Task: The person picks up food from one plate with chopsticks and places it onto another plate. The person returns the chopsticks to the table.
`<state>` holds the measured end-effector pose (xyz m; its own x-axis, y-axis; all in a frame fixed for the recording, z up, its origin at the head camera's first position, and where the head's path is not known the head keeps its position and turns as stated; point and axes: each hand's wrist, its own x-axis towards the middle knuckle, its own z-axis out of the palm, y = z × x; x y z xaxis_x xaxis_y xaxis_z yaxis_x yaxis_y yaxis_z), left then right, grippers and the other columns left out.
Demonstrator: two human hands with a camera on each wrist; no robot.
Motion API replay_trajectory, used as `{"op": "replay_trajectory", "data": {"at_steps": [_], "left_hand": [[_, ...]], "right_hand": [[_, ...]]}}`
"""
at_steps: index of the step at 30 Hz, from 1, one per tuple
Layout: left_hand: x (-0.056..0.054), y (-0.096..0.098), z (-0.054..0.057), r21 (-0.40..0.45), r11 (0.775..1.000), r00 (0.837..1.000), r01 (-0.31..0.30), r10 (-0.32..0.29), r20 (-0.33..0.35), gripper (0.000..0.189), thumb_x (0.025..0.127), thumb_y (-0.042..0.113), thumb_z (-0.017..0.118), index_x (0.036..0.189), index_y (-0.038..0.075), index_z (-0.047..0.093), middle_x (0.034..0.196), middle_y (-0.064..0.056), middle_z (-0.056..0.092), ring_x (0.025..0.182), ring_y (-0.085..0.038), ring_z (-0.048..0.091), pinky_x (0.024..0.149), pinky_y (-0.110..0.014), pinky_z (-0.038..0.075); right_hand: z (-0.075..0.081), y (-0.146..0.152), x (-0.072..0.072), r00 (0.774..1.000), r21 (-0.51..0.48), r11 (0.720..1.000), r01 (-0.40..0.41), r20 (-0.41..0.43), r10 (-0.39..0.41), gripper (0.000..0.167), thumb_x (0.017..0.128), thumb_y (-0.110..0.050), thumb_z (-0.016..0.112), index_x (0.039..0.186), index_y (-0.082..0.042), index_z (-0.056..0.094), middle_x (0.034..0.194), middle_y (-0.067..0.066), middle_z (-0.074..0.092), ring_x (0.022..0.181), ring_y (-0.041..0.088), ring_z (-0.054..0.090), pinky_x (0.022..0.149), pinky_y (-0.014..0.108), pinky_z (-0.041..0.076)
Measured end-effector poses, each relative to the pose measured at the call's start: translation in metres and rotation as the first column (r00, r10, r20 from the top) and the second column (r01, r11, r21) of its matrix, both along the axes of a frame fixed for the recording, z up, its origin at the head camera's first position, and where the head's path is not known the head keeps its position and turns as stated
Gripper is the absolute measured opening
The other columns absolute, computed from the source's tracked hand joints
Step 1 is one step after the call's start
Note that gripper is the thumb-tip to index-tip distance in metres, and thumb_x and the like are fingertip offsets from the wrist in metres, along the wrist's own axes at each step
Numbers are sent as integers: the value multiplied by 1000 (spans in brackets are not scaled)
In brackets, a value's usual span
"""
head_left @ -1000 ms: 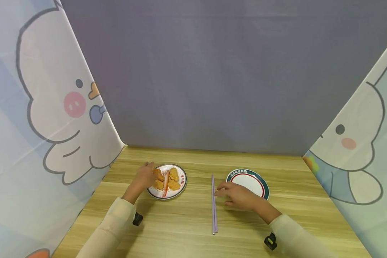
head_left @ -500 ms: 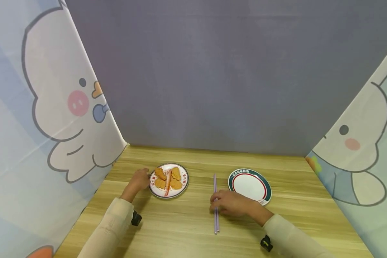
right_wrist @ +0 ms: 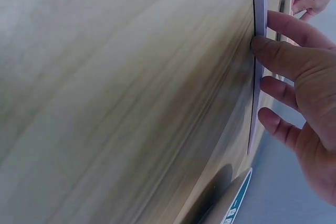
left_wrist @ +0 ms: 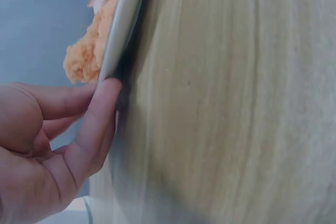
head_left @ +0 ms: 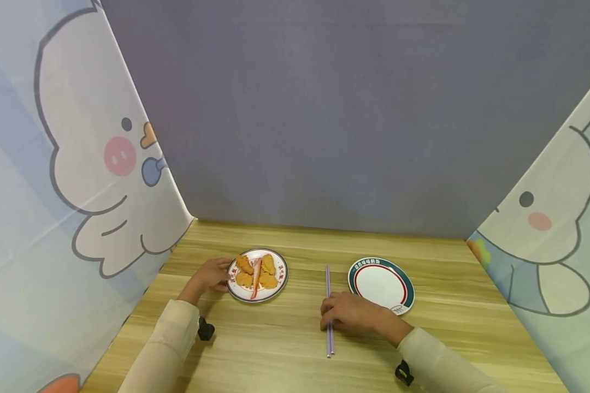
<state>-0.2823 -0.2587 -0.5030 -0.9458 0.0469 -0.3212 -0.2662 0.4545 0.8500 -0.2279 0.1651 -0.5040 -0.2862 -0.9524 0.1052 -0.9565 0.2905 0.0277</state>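
At the left, a small white plate (head_left: 278,260) carries several golden breaded pieces (head_left: 268,280) and a long orange-and-white piece (head_left: 257,275) laid across the middle. My left hand (head_left: 213,274) pinches its left rim; the left wrist view has the fingers right on the plate's edge (left_wrist: 123,22). Two light purple chopsticks (head_left: 328,281) lie side by side on the table, pointing away from me. Around their middle my right hand (head_left: 351,311) grips, thumb on the near side and fingers on the other, as the right wrist view shows.
A white plate with a green rim (head_left: 407,284) and red ring lies just beyond my right hand, with no food on it. The wooden table (head_left: 275,349) ends at a grey back panel (head_left: 305,136). Cartoon-printed cloths (head_left: 98,191) flank both sides.
My left hand has drawn back from over the food plate to its left rim. The right hand has moved slightly down and left, from beside the chopsticks onto them.
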Motion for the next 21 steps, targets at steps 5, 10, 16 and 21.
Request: {"op": "replay_trajectory", "data": {"at_steps": [5,10,16,21], "left_hand": [[-3,-3,-2,87,996,999,-27,23,46,64,94,-9,61,154,-3,38,119,-23,57,77,-16,63,65,-31,61],[-6,-3,-1,87,995,997,-46,41,61,64,93,-10,62,153,-2,41,107,-13,51,80,-17,60,68,-31,62],[-10,-3,0,46,998,999,-34,33,27,59,93,-10,62,149,-4,45,105,-12,51,83,-17,60,70,-30,61],[-12,-2,-4,42,998,999,-55,55,1,50,96,-5,61,145,-6,50,106,-14,56,83,-16,62,69,-30,60]], "right_hand": [[-4,1,-5,999,-22,999,-39,-28,39,21,85,-22,81,100,-36,78,101,-15,69,94,5,60,80,20,49],[-5,1,-8,998,-40,998,-53,-25,52,18,84,-23,82,97,-36,79,100,-17,70,94,4,59,79,19,49],[-1,-5,-6,996,-10,999,-53,-74,52,16,82,-25,82,92,-36,76,95,-20,69,87,4,56,74,19,46],[-1,-10,-5,992,45,998,-43,-120,48,15,80,-27,81,88,-37,74,90,-20,65,85,3,53,74,20,46]]}}
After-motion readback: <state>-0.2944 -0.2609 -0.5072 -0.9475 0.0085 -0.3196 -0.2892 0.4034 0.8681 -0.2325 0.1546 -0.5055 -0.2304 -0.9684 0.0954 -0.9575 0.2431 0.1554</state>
